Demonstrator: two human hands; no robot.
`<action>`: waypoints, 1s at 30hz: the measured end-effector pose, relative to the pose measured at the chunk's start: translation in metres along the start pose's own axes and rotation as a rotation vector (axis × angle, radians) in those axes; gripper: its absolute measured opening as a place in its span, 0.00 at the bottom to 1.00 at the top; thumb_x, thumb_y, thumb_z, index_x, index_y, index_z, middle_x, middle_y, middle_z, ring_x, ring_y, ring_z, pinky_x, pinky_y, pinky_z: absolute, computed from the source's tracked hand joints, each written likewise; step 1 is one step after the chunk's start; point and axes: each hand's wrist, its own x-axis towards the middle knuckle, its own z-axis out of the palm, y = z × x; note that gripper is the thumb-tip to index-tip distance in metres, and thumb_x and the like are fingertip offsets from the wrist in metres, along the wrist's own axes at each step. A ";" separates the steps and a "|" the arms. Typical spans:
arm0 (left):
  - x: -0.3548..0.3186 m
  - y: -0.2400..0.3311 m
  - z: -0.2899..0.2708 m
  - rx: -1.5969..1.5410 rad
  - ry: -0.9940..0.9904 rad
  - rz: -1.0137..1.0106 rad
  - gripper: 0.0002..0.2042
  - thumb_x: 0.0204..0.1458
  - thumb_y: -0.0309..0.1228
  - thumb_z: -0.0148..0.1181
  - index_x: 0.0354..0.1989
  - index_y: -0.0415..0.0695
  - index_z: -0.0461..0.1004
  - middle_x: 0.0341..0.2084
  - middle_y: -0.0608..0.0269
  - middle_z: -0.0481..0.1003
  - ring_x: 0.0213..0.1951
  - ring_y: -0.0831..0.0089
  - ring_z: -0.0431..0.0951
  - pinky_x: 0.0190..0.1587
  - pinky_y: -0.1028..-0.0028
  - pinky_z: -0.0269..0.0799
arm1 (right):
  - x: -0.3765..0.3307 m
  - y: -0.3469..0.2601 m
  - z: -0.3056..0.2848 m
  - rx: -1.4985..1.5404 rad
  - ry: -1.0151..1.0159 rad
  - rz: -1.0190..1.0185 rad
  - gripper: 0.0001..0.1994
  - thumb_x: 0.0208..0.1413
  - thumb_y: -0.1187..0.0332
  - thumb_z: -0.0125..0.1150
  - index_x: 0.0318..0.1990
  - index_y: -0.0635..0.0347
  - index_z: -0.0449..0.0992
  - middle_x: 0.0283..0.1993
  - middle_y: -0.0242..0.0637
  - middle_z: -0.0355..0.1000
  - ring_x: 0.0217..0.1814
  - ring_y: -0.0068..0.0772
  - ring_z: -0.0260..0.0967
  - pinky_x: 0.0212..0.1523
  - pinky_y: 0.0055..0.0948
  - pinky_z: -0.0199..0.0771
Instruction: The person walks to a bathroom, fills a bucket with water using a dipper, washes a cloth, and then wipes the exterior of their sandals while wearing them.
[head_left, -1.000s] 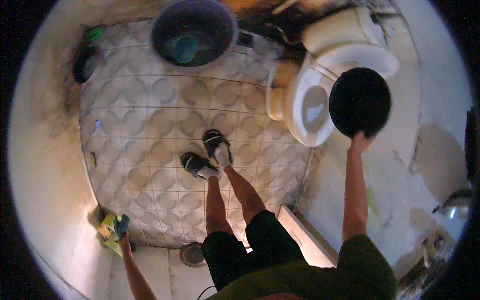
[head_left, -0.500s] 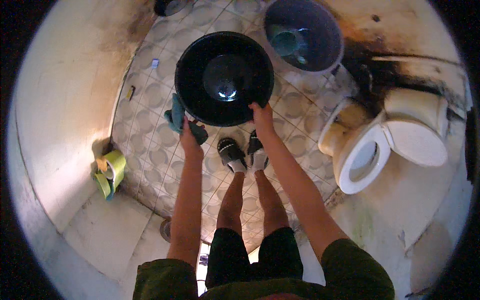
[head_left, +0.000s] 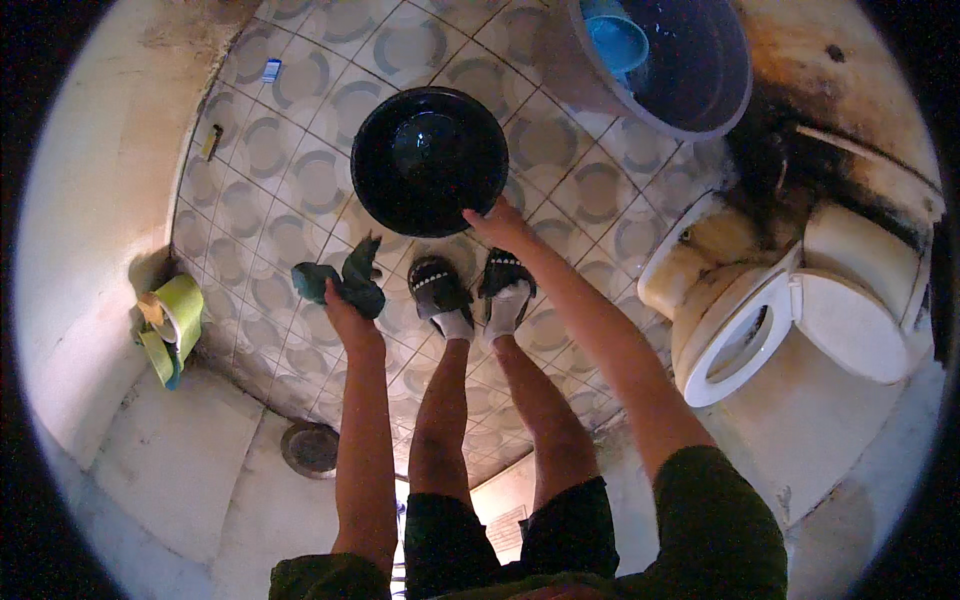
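My right hand (head_left: 500,226) grips the near right rim of a round black basin (head_left: 420,190), thumb over the edge. The basin is in front of my feet, low over the tiles or on them; I cannot tell which. A shiny spot shows on its bottom. Left of my feet, my left hand (head_left: 346,318) is closed around a bunched dark green cloth (head_left: 362,290). The cloth hangs out on both sides of the fingers, apart from the basin.
A large grey tub (head_left: 735,95) with a blue dipper (head_left: 617,43) stands far right. A stained white toilet (head_left: 700,370) is on the right. By the left wall are a yellow-green object (head_left: 180,315), a small dark item (head_left: 211,142) and a small blue-white packet (head_left: 271,70). A round dark object (head_left: 310,449) lies near left.
The basin has moved down, away from my head. My left hand has come off its side and moved left with the cloth. My right hand still holds the rim.
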 end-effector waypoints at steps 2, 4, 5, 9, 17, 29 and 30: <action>-0.001 0.007 -0.038 -0.098 -0.046 -0.022 0.21 0.54 0.42 0.45 0.53 0.44 0.59 0.48 0.61 0.65 0.48 0.70 0.66 0.50 0.70 0.61 | -0.019 -0.095 -0.097 -0.012 -0.367 0.057 0.23 0.53 0.57 0.49 0.54 0.58 0.61 0.49 0.40 0.68 0.47 0.46 0.67 0.50 0.37 0.64; -0.032 0.011 -0.004 -0.166 -0.116 0.015 0.20 0.53 0.40 0.45 0.52 0.44 0.59 0.47 0.59 0.66 0.47 0.66 0.68 0.49 0.68 0.64 | 0.006 -0.091 -0.195 0.099 0.348 -0.221 0.13 0.53 0.62 0.46 0.42 0.59 0.70 0.39 0.43 0.71 0.42 0.41 0.69 0.40 0.33 0.67; -0.051 0.033 0.002 -0.199 -0.066 0.068 0.20 0.53 0.39 0.45 0.52 0.43 0.59 0.45 0.57 0.67 0.45 0.64 0.70 0.46 0.67 0.66 | 0.022 -0.113 -0.227 0.051 0.594 -0.184 0.12 0.54 0.64 0.44 0.37 0.60 0.73 0.35 0.45 0.72 0.40 0.38 0.69 0.36 0.32 0.68; -0.065 -0.004 0.023 -0.352 -0.029 0.060 0.23 0.49 0.40 0.49 0.52 0.42 0.59 0.46 0.56 0.67 0.46 0.63 0.69 0.49 0.66 0.64 | 0.182 -0.004 -0.320 -0.448 0.470 -0.097 0.17 0.51 0.56 0.48 0.36 0.62 0.73 0.35 0.45 0.71 0.35 0.39 0.69 0.37 0.36 0.66; -0.056 -0.035 0.060 -0.096 0.214 0.108 0.24 0.48 0.39 0.52 0.51 0.39 0.59 0.48 0.57 0.65 0.50 0.66 0.65 0.54 0.67 0.58 | 0.270 0.074 -0.309 -0.743 0.055 -0.049 0.22 0.53 0.51 0.42 0.42 0.61 0.70 0.38 0.46 0.71 0.39 0.43 0.69 0.40 0.42 0.65; -0.036 -0.045 0.047 -0.044 0.195 0.180 0.20 0.49 0.38 0.52 0.45 0.34 0.65 0.43 0.56 0.68 0.45 0.68 0.67 0.51 0.70 0.59 | 0.274 0.076 -0.325 -0.806 0.054 -0.222 0.19 0.55 0.53 0.39 0.40 0.59 0.67 0.34 0.40 0.69 0.39 0.40 0.65 0.42 0.44 0.62; -0.032 -0.047 0.043 -0.007 0.206 0.222 0.20 0.49 0.38 0.52 0.44 0.34 0.66 0.42 0.56 0.69 0.44 0.68 0.68 0.50 0.70 0.59 | 0.259 0.062 -0.318 -0.603 -0.021 -0.119 0.16 0.54 0.54 0.41 0.37 0.58 0.67 0.31 0.37 0.67 0.36 0.36 0.64 0.38 0.40 0.61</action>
